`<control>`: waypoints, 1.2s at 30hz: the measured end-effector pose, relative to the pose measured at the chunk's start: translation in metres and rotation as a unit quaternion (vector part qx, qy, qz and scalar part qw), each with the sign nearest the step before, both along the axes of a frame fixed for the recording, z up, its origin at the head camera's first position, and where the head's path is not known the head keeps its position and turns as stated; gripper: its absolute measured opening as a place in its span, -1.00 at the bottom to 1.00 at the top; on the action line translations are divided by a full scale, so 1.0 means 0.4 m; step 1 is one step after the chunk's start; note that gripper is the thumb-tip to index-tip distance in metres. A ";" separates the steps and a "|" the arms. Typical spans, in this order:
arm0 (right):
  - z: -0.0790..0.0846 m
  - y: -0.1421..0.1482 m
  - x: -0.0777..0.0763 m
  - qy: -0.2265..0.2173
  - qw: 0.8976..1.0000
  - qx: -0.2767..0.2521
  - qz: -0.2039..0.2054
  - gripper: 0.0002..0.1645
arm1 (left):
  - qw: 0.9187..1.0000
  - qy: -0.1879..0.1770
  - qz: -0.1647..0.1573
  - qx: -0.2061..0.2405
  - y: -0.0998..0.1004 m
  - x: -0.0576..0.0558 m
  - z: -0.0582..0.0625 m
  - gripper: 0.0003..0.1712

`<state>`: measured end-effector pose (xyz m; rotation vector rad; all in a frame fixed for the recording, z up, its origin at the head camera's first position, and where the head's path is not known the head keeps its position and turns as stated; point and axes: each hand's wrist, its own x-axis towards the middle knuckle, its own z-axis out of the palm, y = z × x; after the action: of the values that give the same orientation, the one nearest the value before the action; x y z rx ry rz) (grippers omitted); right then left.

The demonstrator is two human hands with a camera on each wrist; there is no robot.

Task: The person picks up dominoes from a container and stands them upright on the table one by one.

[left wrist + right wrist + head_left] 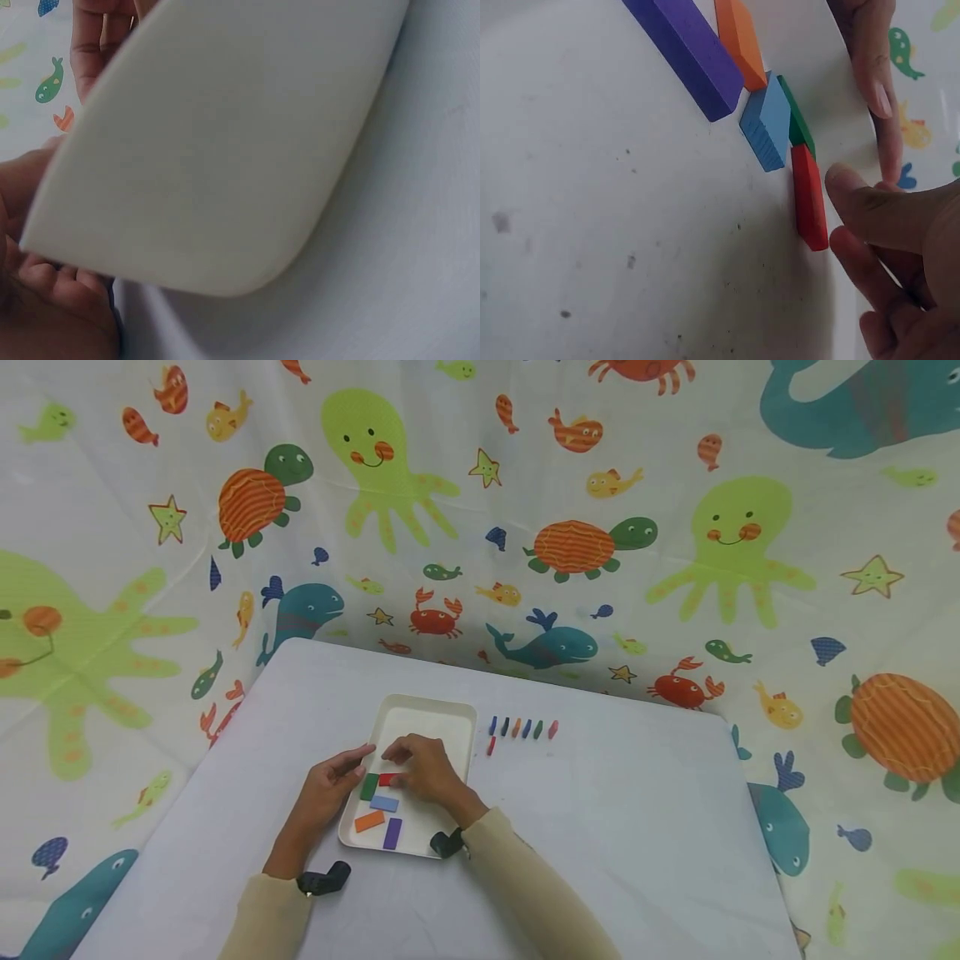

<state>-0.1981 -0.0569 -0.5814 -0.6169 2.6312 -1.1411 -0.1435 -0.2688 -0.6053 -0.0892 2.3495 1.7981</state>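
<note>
Red block [809,196] (flat, oblong) beside right hand [423,768].

Red block [387,778]: far end hidden under the right hand [424,770] in the head view; contact cannot be told. Green block [796,120]: mostly covered by the blue block [768,129] in the right wrist view. Purple block [683,49] and orange block [738,34]: cut off by the top edge there. Left wrist view: tray [225,150] fills the frame, hiding most of the left hand [45,300]. Small pieces [521,728] beyond the right hand: too small to identify.
</note>
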 end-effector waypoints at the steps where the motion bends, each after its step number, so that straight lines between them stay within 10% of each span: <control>1: 0.000 -0.001 -0.001 -0.001 1.000 0.004 0.000 -0.55 | 1.000 0.000 0.000 0.004 0.000 -0.001 0.001 -0.41; 36: -0.012 0.004 -0.018 0.048 0.994 0.097 0.016 -0.66 | 1.000 -0.012 0.005 -0.011 0.003 -0.008 -0.019 -0.42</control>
<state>-0.2053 -0.0551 -0.5861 -0.6853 2.7580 -0.8533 -0.1468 -0.2676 -0.6127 -0.1244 2.3574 1.7666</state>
